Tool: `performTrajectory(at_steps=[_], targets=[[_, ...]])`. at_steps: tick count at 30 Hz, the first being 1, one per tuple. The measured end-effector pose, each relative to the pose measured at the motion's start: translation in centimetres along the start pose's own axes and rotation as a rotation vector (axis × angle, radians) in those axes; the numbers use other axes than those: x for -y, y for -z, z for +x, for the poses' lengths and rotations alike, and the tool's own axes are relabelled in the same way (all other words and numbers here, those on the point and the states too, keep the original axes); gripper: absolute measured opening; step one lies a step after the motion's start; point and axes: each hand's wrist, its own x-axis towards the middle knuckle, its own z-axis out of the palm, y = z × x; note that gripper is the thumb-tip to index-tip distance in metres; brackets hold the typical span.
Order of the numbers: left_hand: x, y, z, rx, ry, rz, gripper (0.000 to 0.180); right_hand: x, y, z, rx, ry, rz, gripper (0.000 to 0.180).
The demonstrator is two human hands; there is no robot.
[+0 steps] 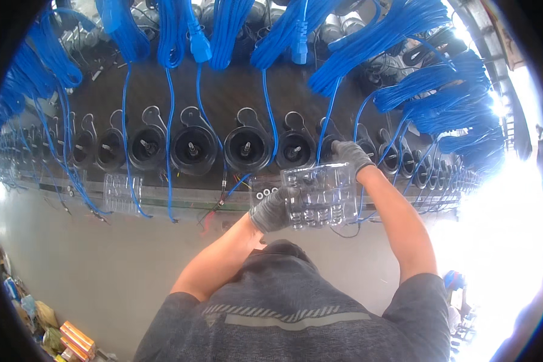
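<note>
My left hand [270, 212], in a dark grey glove, grips the left edge of a clear plastic tray [347, 199] with moulded pockets. Coil springs [323, 215] sit in its lower pockets. Just behind that hand lie several small white rings [260, 195]. My right hand [353, 155], gloved too, reaches past the tray to a round black housing [326, 148] in the row. Its fingers are bent together at the housing, and what they hold, if anything, is hidden. To the left stands another black housing [296, 149] with a metal shaft at its centre.
A long row of similar housings [193, 149] runs along the dark bench [223, 90]. Blue cable bundles [368, 45] hang over it, with single cables crossing the row. A second clear tray [123, 192] rests at the bench edge on the left. Orange boxes [76, 341] lie at lower left.
</note>
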Motion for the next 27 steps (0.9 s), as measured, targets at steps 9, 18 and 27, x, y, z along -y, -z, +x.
performTrajectory(at_steps=[9,18,27], targets=[[1.9,0.2,0.1,-0.082,-0.010,0.008,0.080,-0.8,-2.0,1.9,0.097,0.211,-0.216,0.039],[5.6,-1.6,3.6,-0.088,-0.079,0.086,0.091,-4.7,4.7,-7.2,-0.296,0.108,0.329,0.031],[13.7,-1.8,10.4,-0.173,-0.136,0.163,0.085,-7.7,-0.1,-14.6,-0.345,0.697,0.210,0.042]])
